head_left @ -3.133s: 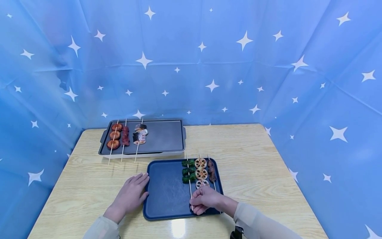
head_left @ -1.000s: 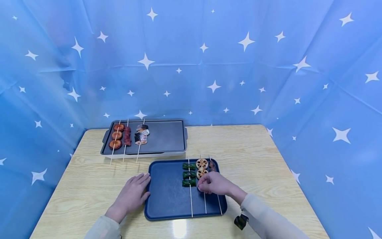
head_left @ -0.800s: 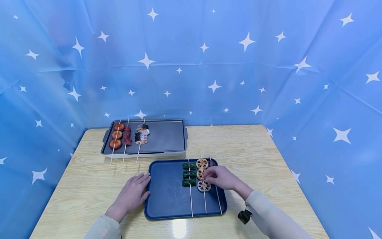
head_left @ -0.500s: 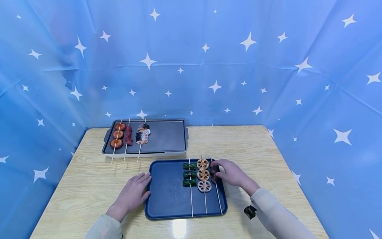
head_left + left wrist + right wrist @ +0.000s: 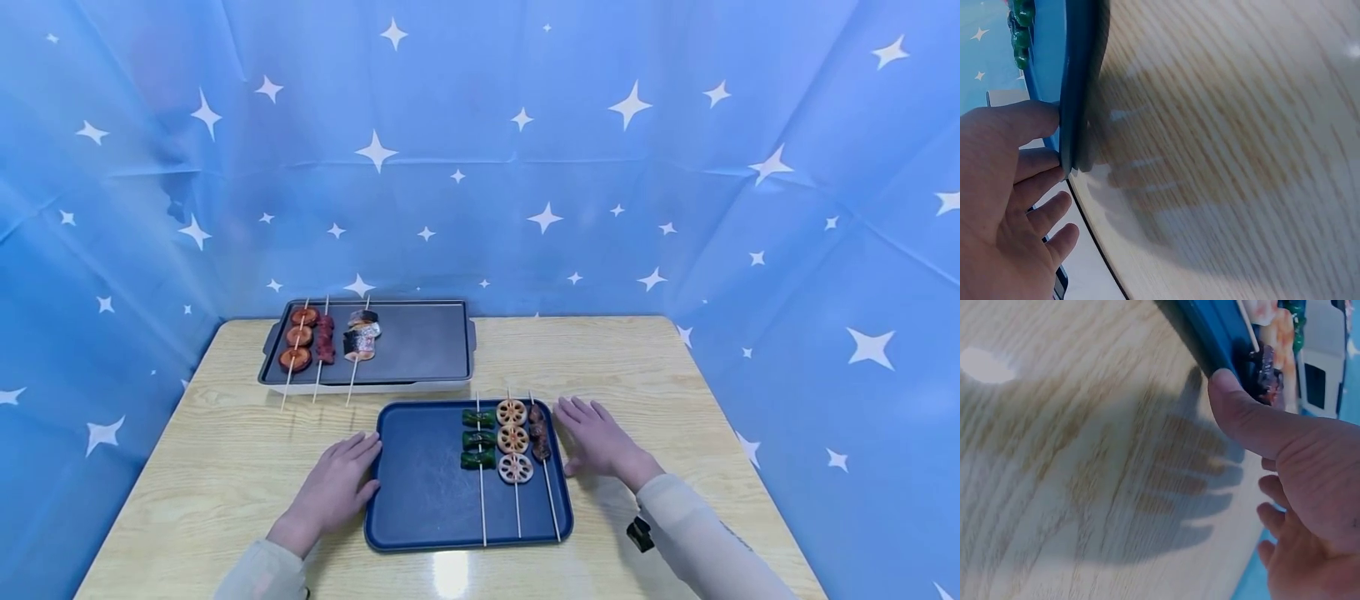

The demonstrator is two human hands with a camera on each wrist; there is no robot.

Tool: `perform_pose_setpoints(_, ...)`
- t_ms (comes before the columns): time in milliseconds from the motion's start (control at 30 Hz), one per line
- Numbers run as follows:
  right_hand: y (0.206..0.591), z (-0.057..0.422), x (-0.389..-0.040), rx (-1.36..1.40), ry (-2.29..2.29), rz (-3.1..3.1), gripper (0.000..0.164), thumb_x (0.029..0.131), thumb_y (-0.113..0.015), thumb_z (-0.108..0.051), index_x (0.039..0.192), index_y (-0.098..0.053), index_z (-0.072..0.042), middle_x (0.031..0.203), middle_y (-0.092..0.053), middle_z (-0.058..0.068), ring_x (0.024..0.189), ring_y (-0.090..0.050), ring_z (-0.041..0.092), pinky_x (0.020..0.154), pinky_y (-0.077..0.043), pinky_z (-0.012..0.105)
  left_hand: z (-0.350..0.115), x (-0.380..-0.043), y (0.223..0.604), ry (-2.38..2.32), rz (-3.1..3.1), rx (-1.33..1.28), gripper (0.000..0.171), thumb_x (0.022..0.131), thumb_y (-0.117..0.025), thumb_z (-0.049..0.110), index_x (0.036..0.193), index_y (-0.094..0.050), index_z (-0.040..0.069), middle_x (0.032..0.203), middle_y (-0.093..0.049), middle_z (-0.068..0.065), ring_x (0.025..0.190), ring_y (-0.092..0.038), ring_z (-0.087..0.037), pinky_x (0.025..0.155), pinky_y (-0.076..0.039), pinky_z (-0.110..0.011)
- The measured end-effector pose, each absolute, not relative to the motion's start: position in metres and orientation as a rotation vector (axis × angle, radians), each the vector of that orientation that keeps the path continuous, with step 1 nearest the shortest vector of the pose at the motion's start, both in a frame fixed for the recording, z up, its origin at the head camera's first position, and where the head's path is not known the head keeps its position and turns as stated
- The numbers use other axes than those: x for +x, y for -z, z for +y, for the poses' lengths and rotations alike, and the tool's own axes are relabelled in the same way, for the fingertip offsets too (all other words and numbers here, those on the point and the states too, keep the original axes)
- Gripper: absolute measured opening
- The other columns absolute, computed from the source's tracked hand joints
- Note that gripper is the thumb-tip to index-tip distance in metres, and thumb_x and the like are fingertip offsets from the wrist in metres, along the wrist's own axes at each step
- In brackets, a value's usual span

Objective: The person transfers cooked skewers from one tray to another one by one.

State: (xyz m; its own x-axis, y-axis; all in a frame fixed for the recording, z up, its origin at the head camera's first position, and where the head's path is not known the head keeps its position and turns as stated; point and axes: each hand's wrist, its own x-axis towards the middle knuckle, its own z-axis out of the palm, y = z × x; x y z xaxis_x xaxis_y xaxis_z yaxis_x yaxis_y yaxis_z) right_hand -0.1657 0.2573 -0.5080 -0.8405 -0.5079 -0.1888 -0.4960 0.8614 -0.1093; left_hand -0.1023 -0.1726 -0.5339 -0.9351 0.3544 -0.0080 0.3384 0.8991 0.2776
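A dark blue tray [image 5: 416,475] lies on the table between both hands. Three skewers lie side by side on its right half: green pepper pieces [image 5: 478,440], lotus root slices [image 5: 513,439] and brown meat chunks [image 5: 539,432]. My left hand [image 5: 333,487] rests at the tray's left edge, fingers extended. In the left wrist view its thumb and forefinger meet the blue rim [image 5: 1072,81], the other fingers loosely bent. On the opposite side my right hand [image 5: 600,442] is spread beside the right edge; the right wrist view shows its thumb [image 5: 1241,409] against the rim.
Behind the tray, at the back left, stands a dark griddle [image 5: 420,342] on a pale base. Skewers of round brown slices [image 5: 299,336], red meat [image 5: 326,340] and fish pieces [image 5: 360,342] lie on its left part, sticks overhanging the front. A blue starry curtain [image 5: 480,167] encloses the wooden table.
My right hand has let go of the pepper skewer's stick, passed over the lotus and meat skewers, and moved right to the tray's edge, fingers now spread. The left hand has stayed put.
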Motion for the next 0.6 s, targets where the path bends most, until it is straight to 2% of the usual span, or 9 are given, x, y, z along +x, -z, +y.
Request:
perform_pose_setpoints(200,0.5072,0.2604,-0.1637,-0.803,0.118,2.772,0.111,0.064,-0.081,-0.049,0.150,-0.032,0.000,0.157,-0.031,0.020,0.145,-0.025,0.045,0.119,-0.014,0.064,-0.1726,-0.1032,0.5339,-0.409,3.022,0.560,0.054,0.088,-0.071,0.028,0.134,-0.058,0.001,0.143,-0.054,-0.012,0.137,-0.046,-0.035,0.113,-0.037,-0.053)
perform_pose_setpoints(600,0.5101,0.2583,-0.1662,-0.800,0.073,2.758,0.111,0.064,-0.082,-0.049,0.150,-0.032,0.000,0.158,-0.030,0.018,0.147,-0.024,0.041,0.121,-0.014,0.060,-0.1719,-0.1027,0.5336,-0.443,2.996,0.522,0.054,0.088,-0.071,0.028,0.134,-0.058,0.002,0.144,-0.054,-0.011,0.137,-0.045,-0.034,0.113,-0.036,-0.054)
